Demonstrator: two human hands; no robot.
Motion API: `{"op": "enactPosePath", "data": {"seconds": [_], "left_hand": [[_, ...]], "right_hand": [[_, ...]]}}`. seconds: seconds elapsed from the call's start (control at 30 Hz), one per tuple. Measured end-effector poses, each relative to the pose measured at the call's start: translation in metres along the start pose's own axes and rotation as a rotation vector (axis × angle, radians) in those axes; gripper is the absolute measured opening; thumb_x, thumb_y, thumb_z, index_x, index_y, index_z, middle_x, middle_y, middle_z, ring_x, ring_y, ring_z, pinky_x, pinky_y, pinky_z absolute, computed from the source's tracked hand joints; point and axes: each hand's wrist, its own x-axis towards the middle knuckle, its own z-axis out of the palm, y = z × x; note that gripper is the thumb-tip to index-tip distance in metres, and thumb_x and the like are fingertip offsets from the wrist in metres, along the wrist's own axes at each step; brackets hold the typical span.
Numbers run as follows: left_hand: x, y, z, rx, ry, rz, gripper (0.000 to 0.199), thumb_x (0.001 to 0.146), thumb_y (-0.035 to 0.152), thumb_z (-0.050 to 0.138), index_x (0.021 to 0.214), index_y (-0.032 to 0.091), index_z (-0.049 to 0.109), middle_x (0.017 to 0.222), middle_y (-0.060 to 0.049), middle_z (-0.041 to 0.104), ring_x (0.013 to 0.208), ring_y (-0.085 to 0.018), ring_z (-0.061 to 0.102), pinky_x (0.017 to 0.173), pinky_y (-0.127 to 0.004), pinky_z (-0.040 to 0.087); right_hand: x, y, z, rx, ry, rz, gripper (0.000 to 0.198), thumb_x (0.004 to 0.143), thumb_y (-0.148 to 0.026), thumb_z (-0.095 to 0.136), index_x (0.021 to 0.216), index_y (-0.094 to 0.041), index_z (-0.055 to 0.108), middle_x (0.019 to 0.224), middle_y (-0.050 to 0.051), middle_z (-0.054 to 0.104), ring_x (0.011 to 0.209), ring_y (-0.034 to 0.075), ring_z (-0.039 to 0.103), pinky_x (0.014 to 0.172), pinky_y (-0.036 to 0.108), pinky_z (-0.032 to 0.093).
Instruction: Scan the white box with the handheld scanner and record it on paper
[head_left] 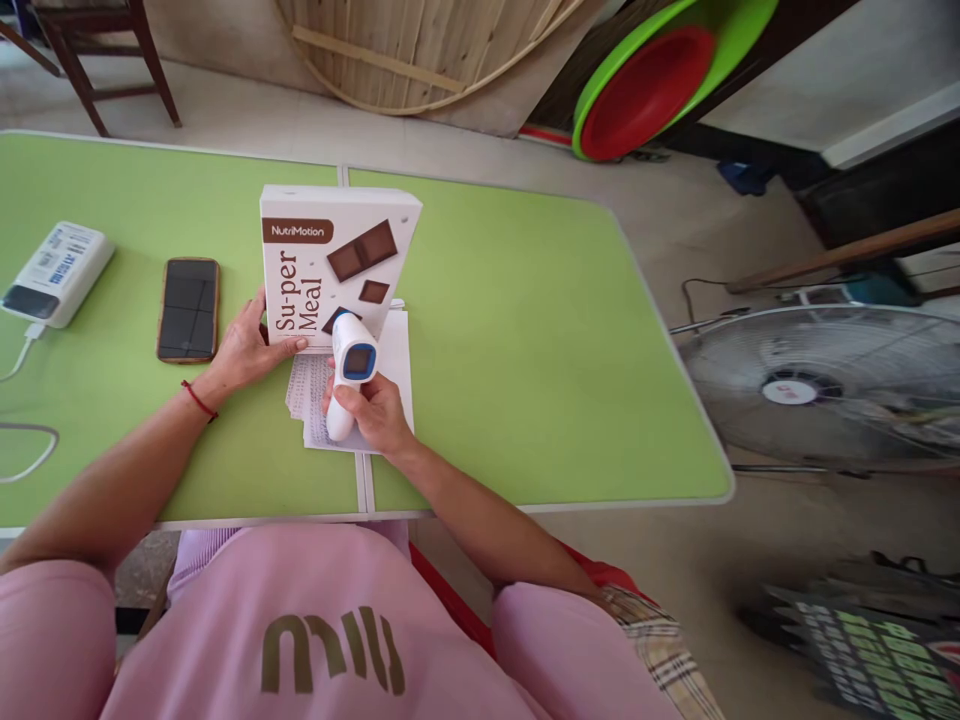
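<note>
My left hand (pixel 255 345) grips the lower left edge of a white box (pixel 300 275) printed with "NutriMotion Su-per Meal" and brown chocolate pieces, its thumb on the front. The box stands upright, its front facing me. In my right hand (pixel 375 410) is a white infrared thermometer (pixel 351 370), fingers wrapped round its handle and its blue-framed screen turned towards me. The thermometer's head overlaps the lower right of the box; whether they touch I cannot tell. Below both hands lie papers (pixel 397 380) with rows of small print, partly hidden by the box and my right hand.
A phone (pixel 188 310) lies left of the box on the green table (pixel 540 350). Farther left is a white power bank (pixel 64 270) with a cable plugged in. A large fan (pixel 810 390) stands beyond the table's right edge. Behind are a wooden chair (pixel 112 50) and a red basin (pixel 649 90).
</note>
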Motion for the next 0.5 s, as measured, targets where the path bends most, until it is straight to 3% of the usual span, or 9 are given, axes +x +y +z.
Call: {"op": "enactPosePath", "data": {"seconds": [0.23, 0.4, 0.5], "left_hand": [[0.001, 0.002, -0.001, -0.139, -0.029, -0.141, 0.076, 0.071, 0.08, 0.083, 0.112, 0.02, 0.063, 0.104, -0.013, 0.073, 0.089, -0.031, 0.072, 0.072, -0.043, 0.062], [-0.001, 0.005, 0.0, -0.224, 0.012, -0.169, 0.083, 0.066, 0.08, 0.087, 0.115, 0.018, 0.061, 0.107, -0.014, 0.075, 0.079, -0.028, 0.073, 0.063, -0.038, 0.06], [0.0, 0.002, 0.0, -0.216, 0.062, -0.148, 0.087, 0.067, 0.083, 0.085, 0.119, 0.018, 0.06, 0.106, -0.014, 0.075, 0.076, -0.026, 0.072, 0.058, -0.036, 0.059]], "right_hand": [[0.0, -0.005, -0.003, 0.034, -0.013, -0.025, 0.056, 0.071, -0.073, 0.083, 0.087, -0.023, 0.063, 0.075, 0.0, 0.072, 0.066, 0.018, 0.066, 0.067, 0.036, 0.054], [0.0, -0.009, -0.005, 0.009, -0.002, -0.055, 0.057, 0.07, -0.075, 0.082, 0.086, -0.023, 0.063, 0.073, 0.0, 0.071, 0.063, 0.017, 0.064, 0.065, 0.035, 0.054], [-0.002, -0.017, -0.013, -0.071, -0.02, -0.151, 0.053, 0.078, -0.075, 0.076, 0.085, -0.023, 0.064, 0.072, 0.0, 0.07, 0.064, 0.017, 0.063, 0.063, 0.034, 0.054]]}}
